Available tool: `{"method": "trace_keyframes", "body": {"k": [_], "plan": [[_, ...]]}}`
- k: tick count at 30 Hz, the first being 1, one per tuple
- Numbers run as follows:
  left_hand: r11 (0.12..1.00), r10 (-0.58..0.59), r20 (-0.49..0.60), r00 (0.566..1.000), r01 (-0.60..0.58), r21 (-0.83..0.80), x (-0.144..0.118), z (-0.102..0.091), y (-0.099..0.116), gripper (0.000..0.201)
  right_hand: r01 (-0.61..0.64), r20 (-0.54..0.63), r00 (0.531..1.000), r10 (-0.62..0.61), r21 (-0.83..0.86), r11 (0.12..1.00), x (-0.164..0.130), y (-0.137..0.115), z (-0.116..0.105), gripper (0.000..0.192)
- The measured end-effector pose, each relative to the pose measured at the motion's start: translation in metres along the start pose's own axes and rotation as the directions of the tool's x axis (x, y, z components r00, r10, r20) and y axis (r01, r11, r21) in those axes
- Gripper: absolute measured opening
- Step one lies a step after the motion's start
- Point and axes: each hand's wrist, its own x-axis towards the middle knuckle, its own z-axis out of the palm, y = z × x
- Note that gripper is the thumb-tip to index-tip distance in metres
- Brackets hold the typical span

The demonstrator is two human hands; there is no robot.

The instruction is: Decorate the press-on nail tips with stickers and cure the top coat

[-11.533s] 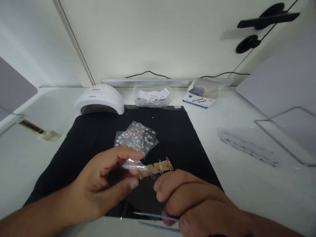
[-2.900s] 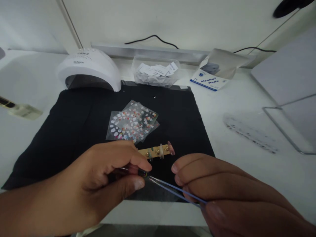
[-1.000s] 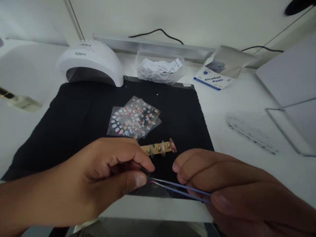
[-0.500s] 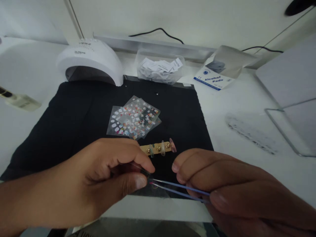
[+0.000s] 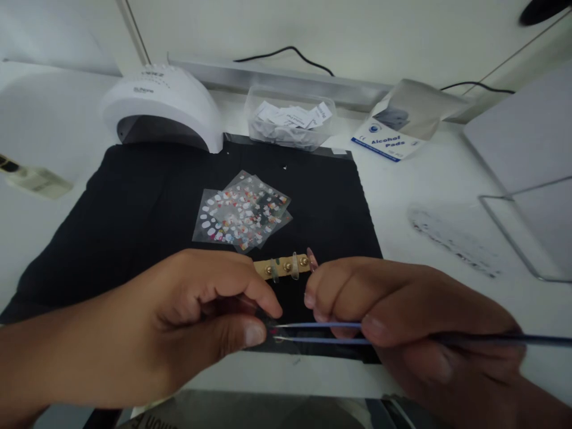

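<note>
My left hand (image 5: 192, 325) pinches a small clear sticker sheet (image 5: 263, 316) between thumb and forefinger, just above the near edge of the black mat (image 5: 147, 196). My right hand (image 5: 402, 325) grips thin blue tweezers (image 5: 322, 332), held level, and their tips meet the sheet beside my left thumb. Just beyond both hands a gold strip (image 5: 286, 266) carrying clear nail tips lies on the mat. Further back on the mat rests a fanned pile of nail sticker sheets (image 5: 241, 211).
A white nail lamp (image 5: 161, 110) stands at the mat's back left. Behind the mat are a clear tub of paper slips (image 5: 290, 122) and an alcohol pads box (image 5: 393, 140). A wire stand (image 5: 522, 226) is at the right, a small bottle (image 5: 31, 179) at the left.
My right hand has swung the tweezers from a slant to level and slid closer to my left hand. The left hand has stayed pinched on the sheet.
</note>
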Motion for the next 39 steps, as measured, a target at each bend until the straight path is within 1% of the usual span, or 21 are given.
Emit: {"method": "trace_keyframes", "body": {"k": [3, 10, 17, 21, 26, 36, 39], "plan": [[0.999, -0.013, 0.011, 1.000, 0.013, -0.037, 0.003, 0.000, 0.001, 0.011, -0.039, 0.034, 0.999, 0.037, 0.042, 0.998, -0.002, 0.004, -0.003, 0.020], [0.994, -0.032, 0.025, 0.999, 0.035, -0.102, 0.005, 0.000, 0.003, 0.010, -0.063, 0.008, 0.998, 0.063, 0.109, 0.992, -0.002, 0.005, 0.000, 0.020], [0.977, -0.063, 0.053, 0.997, 0.072, -0.199, 0.005, -0.001, 0.003, 0.008, -0.057, 0.001, 0.998, 0.059, 0.250, 0.967, -0.001, 0.010, 0.003, 0.022], [0.971, -0.077, 0.069, 0.995, 0.090, -0.222, 0.006, -0.001, 0.003, 0.009, -0.091, 0.002, 0.996, 0.094, 0.273, 0.958, 0.002, 0.010, 0.005, 0.021], [0.969, -0.081, 0.067, 0.995, 0.094, -0.229, 0.007, 0.000, 0.004, 0.009, -0.087, -0.026, 0.995, 0.101, 0.330, 0.940, 0.006, 0.009, 0.009, 0.021], [0.970, -0.094, 0.072, 0.993, 0.107, -0.218, 0.006, -0.001, 0.003, 0.010, -0.097, 0.006, 0.995, 0.100, 0.308, 0.946, 0.005, 0.011, 0.008, 0.021], [0.970, -0.110, 0.077, 0.991, 0.124, -0.210, 0.007, -0.002, 0.003, 0.011, -0.094, 0.035, 0.996, 0.087, 0.315, 0.944, 0.006, 0.011, 0.007, 0.022]]}}
